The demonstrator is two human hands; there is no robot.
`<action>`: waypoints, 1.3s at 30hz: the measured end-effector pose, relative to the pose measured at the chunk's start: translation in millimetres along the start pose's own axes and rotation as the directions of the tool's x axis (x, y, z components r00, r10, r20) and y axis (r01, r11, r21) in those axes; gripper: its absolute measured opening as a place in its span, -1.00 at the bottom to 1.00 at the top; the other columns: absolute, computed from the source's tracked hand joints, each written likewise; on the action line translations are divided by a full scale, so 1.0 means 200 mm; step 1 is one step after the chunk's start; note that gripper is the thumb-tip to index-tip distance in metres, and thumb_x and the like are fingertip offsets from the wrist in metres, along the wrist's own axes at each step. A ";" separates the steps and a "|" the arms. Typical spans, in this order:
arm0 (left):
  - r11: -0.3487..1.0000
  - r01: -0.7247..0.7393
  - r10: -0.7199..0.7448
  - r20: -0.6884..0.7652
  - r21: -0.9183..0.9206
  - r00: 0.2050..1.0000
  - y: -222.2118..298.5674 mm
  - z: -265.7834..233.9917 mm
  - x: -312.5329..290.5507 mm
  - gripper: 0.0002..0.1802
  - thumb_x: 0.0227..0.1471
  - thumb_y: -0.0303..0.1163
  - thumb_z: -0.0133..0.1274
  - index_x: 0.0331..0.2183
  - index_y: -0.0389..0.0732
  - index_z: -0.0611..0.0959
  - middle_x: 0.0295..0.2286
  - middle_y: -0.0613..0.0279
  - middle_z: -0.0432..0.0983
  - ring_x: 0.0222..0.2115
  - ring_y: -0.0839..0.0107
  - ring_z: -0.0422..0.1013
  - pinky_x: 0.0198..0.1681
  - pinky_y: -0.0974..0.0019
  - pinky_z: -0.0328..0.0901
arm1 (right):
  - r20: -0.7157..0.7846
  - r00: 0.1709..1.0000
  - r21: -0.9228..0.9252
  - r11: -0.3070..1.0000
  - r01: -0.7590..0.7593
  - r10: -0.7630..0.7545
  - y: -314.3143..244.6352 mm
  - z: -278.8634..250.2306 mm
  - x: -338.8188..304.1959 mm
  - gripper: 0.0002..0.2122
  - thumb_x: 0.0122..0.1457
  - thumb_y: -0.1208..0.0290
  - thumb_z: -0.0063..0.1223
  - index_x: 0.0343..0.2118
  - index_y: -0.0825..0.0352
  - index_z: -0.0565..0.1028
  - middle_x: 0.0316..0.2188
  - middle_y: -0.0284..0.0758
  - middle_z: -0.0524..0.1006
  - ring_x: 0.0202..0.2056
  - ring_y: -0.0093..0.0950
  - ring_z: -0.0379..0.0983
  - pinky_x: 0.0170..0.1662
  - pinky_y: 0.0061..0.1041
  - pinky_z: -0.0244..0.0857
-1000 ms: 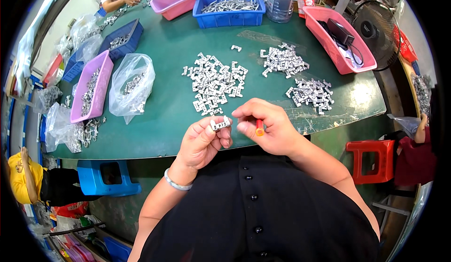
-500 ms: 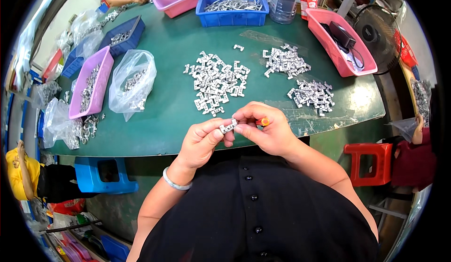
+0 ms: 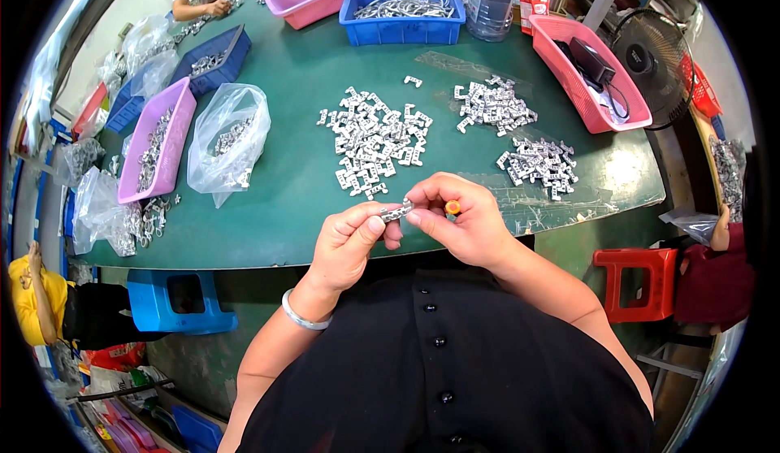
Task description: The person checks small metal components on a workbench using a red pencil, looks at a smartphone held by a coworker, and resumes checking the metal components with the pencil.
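A small silver metal bracket with holes is pinched between the thumb and fingers of my left hand, just over the table's near edge. My right hand is closed, its thumb and forefinger at the bracket's right end. Out of that fist pokes the round yellow end of a tool handle; the rest of the tool is hidden by my fingers. Beyond my hands lies a large heap of like brackets. Two smaller heaps lie to the right, a far one and a nearer one.
On the green table, a clear bag and a purple basket hold metal parts at left. A blue basket of metal rings stands at the back, a pink basket at right. Co-workers sit around; a hand works far left.
The bracket has turned in my fingers and now shows a narrower side. My right hand has tilted slightly, and less of the tool handle shows. The far co-worker's hand moved left.
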State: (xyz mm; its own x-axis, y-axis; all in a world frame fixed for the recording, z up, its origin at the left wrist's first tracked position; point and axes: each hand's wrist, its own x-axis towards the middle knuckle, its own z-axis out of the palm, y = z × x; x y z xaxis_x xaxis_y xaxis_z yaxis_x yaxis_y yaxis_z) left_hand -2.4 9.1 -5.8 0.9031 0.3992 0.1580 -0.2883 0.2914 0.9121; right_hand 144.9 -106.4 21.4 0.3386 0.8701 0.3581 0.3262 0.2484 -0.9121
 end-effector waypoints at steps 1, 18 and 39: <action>1.000 -0.001 0.001 -0.012 0.004 1.000 0.00 0.00 0.00 -0.72 0.10 -0.40 -0.17 -0.21 -0.36 0.50 -0.49 0.23 0.42 -0.49 0.52 0.32 -0.37 0.48 0.26 | -0.001 1.000 -0.001 1.000 -0.001 0.001 0.00 0.00 0.00 -0.90 -0.02 0.60 0.06 -0.40 0.42 0.44 -0.50 -0.40 0.39 -0.50 -0.69 0.28 -0.44 -0.70 0.17; 0.989 0.110 -0.129 -0.213 -0.097 0.968 0.03 0.05 -0.01 -0.78 0.07 -0.43 -0.14 -0.29 -0.34 0.53 -0.54 0.26 0.44 -0.55 0.55 0.33 -0.44 0.50 0.27 | 0.016 0.955 0.164 0.941 -0.295 0.296 -0.02 0.01 0.01 -0.96 0.03 0.54 0.01 -0.47 0.39 0.44 -0.67 -0.59 0.28 -0.60 -0.80 0.09 -0.55 -0.75 0.00; 0.996 0.083 -0.075 -0.329 0.010 0.941 0.04 0.08 -0.01 -0.83 0.04 -0.44 -0.06 -0.36 -0.34 0.53 -0.59 0.31 0.42 -0.60 0.60 0.29 -0.51 0.54 0.24 | 0.024 0.946 0.154 0.933 -0.324 0.325 -0.03 0.00 0.00 -0.91 0.01 0.56 0.03 -0.40 0.42 0.47 -0.64 -0.52 0.37 -0.56 -0.77 0.20 -0.47 -0.74 0.11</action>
State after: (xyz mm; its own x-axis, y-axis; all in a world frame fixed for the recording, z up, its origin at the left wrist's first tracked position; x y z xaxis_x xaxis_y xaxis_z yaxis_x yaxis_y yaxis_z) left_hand -1.4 -2.4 7.4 0.7672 0.6399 -0.0444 -0.2093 0.3151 0.9257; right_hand 143.8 -107.5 26.7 0.4045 0.9138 0.0377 0.0585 0.0153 -0.9982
